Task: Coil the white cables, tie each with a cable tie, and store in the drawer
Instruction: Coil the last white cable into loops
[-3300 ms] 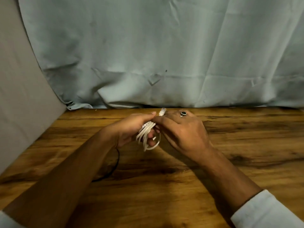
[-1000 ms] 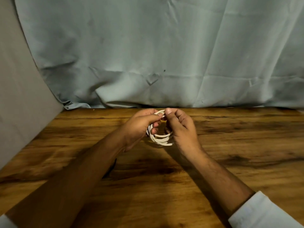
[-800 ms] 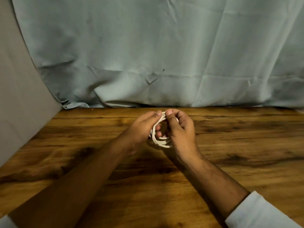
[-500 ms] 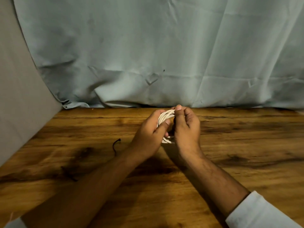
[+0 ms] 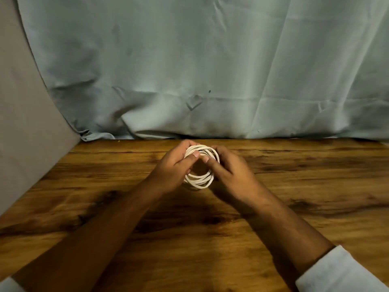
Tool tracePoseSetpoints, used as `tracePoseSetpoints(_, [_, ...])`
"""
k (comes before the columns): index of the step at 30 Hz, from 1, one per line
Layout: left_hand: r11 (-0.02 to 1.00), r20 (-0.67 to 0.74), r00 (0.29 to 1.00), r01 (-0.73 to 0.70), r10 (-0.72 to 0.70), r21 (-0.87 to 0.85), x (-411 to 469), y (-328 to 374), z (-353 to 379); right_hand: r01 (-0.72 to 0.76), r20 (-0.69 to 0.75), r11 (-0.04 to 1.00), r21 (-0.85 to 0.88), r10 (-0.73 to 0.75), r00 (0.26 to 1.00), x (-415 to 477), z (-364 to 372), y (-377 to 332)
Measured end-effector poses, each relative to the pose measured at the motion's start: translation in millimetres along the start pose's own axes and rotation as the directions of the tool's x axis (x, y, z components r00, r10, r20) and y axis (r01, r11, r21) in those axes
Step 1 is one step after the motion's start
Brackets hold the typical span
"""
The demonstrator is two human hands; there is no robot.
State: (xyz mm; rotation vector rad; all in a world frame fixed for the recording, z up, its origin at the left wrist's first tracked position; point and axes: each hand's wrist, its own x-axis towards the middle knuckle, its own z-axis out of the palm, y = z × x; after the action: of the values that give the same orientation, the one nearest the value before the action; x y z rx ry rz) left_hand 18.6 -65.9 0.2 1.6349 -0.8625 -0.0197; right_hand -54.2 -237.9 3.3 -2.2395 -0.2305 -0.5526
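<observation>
A white cable (image 5: pixel 200 180) is wound into a small round coil of several loops, held just above the wooden table (image 5: pixel 315 186) near its far edge. My left hand (image 5: pixel 172 171) grips the coil's left side, thumb over the top loops. My right hand (image 5: pixel 229 171) grips the right side, thumb pointing into the ring's middle. The coil faces me, so its open centre shows between the two thumbs. No cable tie and no drawer can be seen; my left forearm covers the table where a black tie lay earlier.
A pale grey-blue cloth (image 5: pixel 210 70) hangs as a backdrop right behind the table's far edge. A grey panel (image 5: pixel 25 123) closes off the left side. Bare wood extends to the right and toward me.
The coil has been turned from edge-on to face me and spread into a round ring. Both hands have shifted to its two sides. My left forearm now hides the black tie.
</observation>
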Motion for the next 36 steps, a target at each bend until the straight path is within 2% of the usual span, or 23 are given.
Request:
tracePoseSetpoints(1, [1.000,0.005,1.000,0.009,-0.009,0.003,-0.4,-0.7,1.1,-0.002,0.026,0.988,-0.156,0.006,1.000,-0.8,-2.1,-3.3])
tracePoseSetpoints(3, [1.000,0.022,1.000,0.021,-0.021,0.004,-1.4,-0.4,5.4,0.005,0.033,0.869,-0.495,0.014,0.999,-2.5,-4.3,-12.1])
tracePoseSetpoints(5, [1.000,0.033,0.999,0.024,-0.023,-0.011,-0.3,1.0,7.0,-0.028,-0.017,0.789,-0.614,0.022,1.000,-3.6,-4.1,-20.4])
tracePoseSetpoints(8, [0.999,0.042,0.998,0.041,-0.040,-0.031,1.9,-1.0,5.6,-0.099,-0.062,0.848,-0.521,0.078,0.995,-7.5,1.4,-26.3])
tracePoseSetpoints(11, [0.997,0.056,0.996,0.070,-0.068,-0.038,1.9,-1.1,4.3,-0.078,-0.067,0.896,-0.437,0.054,0.996,-8.8,4.8,-24.8])
tracePoseSetpoints(13, [0.998,0.087,0.994,0.070,-0.069,-0.009,4.8,3.2,1.8,-0.063,-0.066,0.873,-0.484,0.035,0.997,-7.6,2.8,-23.6])
tracePoseSetpoints(17, [0.984,0.135,0.984,0.092,-0.114,0.155,8.0,11.0,-4.9,-0.019,-0.018,0.805,-0.593,0.010,1.000,-5.2,1.2,-20.3])
tracePoseSetpoints(20, [0.975,0.172,0.974,0.116,-0.150,0.190,8.9,11.6,-8.1,0.000,-0.003,0.795,-0.606,-0.002,1.000,-5.3,4.9,-19.1])
tracePoseSetpoints(26, [0.961,0.188,0.944,0.278,-0.270,-0.015,8.8,12.6,-4.7,0.029,-0.010,0.842,-0.539,-0.041,0.999,-5.6,6.5,-13.2])
tracePoseSetpoints(32, [0.971,0.197,0.950,0.237,-0.241,0.043,-1.9,19.8,-17.2,0.118,-0.013,0.925,-0.362,-0.131,0.991,-8.9,12.4,-11.0])
tracePoseSetpoints(36, [0.977,0.156,0.966,0.198,-0.208,0.078,-24.5,22.1,-40.8,0.167,0.048,0.962,-0.215,-0.160,0.986,-10.8,24.8,-26.3])
